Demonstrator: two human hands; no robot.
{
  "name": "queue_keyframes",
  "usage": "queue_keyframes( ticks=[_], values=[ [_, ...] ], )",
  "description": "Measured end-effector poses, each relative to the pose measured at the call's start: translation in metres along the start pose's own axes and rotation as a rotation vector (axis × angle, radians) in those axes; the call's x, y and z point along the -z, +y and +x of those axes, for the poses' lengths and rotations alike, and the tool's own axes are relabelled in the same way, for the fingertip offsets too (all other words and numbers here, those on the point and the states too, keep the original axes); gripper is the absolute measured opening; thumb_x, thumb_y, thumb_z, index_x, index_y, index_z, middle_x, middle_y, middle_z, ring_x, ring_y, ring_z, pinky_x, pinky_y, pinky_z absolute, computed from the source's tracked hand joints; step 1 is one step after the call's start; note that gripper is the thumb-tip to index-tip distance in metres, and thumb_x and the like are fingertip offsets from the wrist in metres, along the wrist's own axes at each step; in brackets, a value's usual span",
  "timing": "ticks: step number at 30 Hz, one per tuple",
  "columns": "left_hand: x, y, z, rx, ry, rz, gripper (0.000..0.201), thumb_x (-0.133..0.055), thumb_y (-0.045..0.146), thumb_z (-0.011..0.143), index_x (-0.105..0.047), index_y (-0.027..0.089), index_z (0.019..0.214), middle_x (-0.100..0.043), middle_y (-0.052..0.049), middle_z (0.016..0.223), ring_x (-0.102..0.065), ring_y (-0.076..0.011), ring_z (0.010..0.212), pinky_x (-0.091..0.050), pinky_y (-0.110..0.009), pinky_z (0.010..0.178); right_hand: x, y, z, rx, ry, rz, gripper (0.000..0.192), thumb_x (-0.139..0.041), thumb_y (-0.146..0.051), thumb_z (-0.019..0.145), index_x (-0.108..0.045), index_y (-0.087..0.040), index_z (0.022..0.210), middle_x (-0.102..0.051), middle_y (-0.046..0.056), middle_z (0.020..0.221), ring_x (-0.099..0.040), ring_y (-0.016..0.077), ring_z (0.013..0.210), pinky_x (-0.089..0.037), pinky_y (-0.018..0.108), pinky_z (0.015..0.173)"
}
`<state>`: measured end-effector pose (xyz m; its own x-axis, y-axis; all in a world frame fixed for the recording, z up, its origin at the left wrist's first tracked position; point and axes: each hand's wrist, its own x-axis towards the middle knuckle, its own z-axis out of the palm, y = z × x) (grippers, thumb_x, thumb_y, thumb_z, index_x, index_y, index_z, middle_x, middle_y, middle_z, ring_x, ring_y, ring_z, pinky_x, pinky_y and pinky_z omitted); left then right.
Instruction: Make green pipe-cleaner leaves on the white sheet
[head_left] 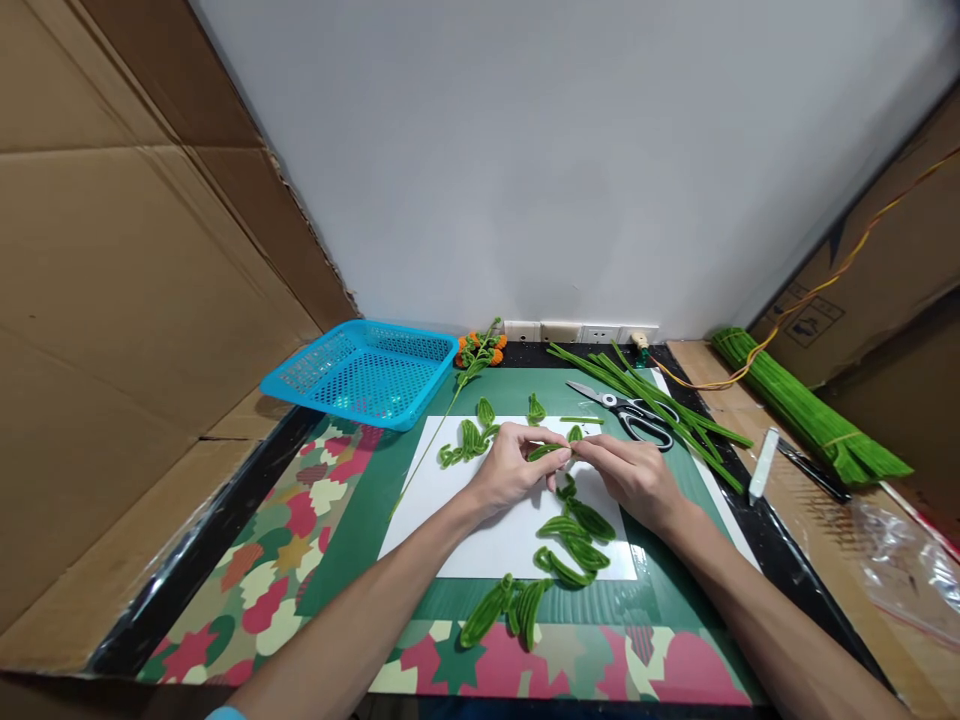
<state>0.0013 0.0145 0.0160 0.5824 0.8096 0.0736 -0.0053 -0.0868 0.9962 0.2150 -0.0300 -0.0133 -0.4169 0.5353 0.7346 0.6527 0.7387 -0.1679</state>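
Over the white sheet [480, 540] we pinch a folded green pipe-cleaner leaf [546, 451] between both hands. Its long axis runs left to right, nearly level, rising slightly rightward. Our left hand [512, 468] grips its left end, our right hand [634, 477] its right tip, fingertips closed. Scissors [630, 412] lie just beyond.

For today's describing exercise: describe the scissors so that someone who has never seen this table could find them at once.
Start at the white sheet in the middle of the green mat. Just past its far right corner lie the scissors, black handles toward the person, blades pointing left. They rest against loose green stems, and they are the only metal tool there.
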Motion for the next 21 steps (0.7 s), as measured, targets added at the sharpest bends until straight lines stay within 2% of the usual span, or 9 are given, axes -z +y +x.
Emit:
queue_keyframes(
  ticks=[4,8,11,14,16,18,21],
  values=[
    [-0.002,0.011,-0.003,-0.132,0.028,0.202,0.021,-0.073,0.026,0.092,-0.081,0.012,0.079,-0.073,-0.007,0.071,-0.066,-0.0163,0.063,-0.051,-0.027,0.061,-0.001,-0.004,0.005,-0.136,0.027,0.221,0.031,-0.043,-0.005,0.103,-0.072,-0.016,0.105,-0.07,0.006,0.081,-0.063,0.0145,0.064,-0.046,0.023,0.058],
    [0.001,0.02,-0.005,-0.303,0.005,0.422,0.018,-0.069,0.017,0.092,-0.08,0.014,0.077,-0.076,-0.007,0.074,-0.067,-0.0159,0.068,-0.049,-0.026,0.066,0.002,-0.008,0.011,-0.242,-0.003,0.421,0.025,-0.051,-0.015,0.104,-0.075,-0.017,0.096,-0.064,0.004,0.075,-0.058,0.0157,0.065,-0.044,0.025,0.059],
    [0.006,0.021,-0.006,-0.434,-0.036,0.581,0.014,-0.068,0.014,0.091,-0.081,0.015,0.088,-0.078,-0.007,0.081,-0.067,-0.0152,0.069,-0.048,-0.025,0.064,0.003,-0.01,0.015,-0.496,-0.091,0.712,0.03,-0.062,-0.031,0.102,-0.074,-0.017,0.079,-0.059,0.001,0.065,-0.053,0.0139,0.059,-0.04,0.025,0.055],
    [0.01,0.018,-0.007,-0.591,-0.07,0.758,0.018,-0.062,0.012,0.094,-0.08,0.014,0.092,-0.075,-0.006,0.079,-0.065,-0.0146,0.066,-0.045,-0.025,0.059,0.0,-0.011,0.018,-0.802,-0.159,1.057,0.034,-0.077,-0.045,0.09,-0.074,-0.014,0.076,-0.051,-0.003,0.054,-0.041,0.0089,0.044,-0.029,0.022,0.042],
    [0.012,0.017,-0.008,-0.728,-0.088,0.894,0.019,-0.058,0.009,0.094,-0.077,0.013,0.093,-0.073,-0.006,0.076,-0.063,-0.0151,0.063,-0.045,-0.026,0.057,-0.003,-0.013,0.019,-0.972,-0.153,1.248,0.037,-0.086,-0.047,0.08,-0.072,-0.013,0.073,-0.046,-0.006,0.049,-0.034,0.0063,0.039,-0.021,0.022,0.039],
    [0.014,0.017,-0.008,-0.888,-0.093,1.033,0.02,-0.055,0.008,0.094,-0.074,0.012,0.097,-0.071,-0.006,0.074,-0.063,-0.0166,0.063,-0.046,-0.029,0.058,-0.004,-0.017,0.022,-1.078,-0.122,1.36,0.039,-0.089,-0.046,0.075,-0.068,-0.013,0.067,-0.045,-0.006,0.049,-0.03,0.0046,0.038,-0.017,0.021,0.038],
    [0.017,0.02,-0.009,-1.077,-0.095,1.159,0.022,-0.051,0.007,0.096,-0.071,0.009,0.104,-0.069,-0.007,0.073,-0.061,-0.0183,0.062,-0.045,-0.031,0.059,-0.003,-0.025,0.026,-1.135,-0.087,1.409,0.038,-0.085,-0.045,0.078,-0.067,-0.013,0.067,-0.051,-0.004,0.053,-0.029,0.0036,0.038,-0.016,0.021,0.037]
  ],
)
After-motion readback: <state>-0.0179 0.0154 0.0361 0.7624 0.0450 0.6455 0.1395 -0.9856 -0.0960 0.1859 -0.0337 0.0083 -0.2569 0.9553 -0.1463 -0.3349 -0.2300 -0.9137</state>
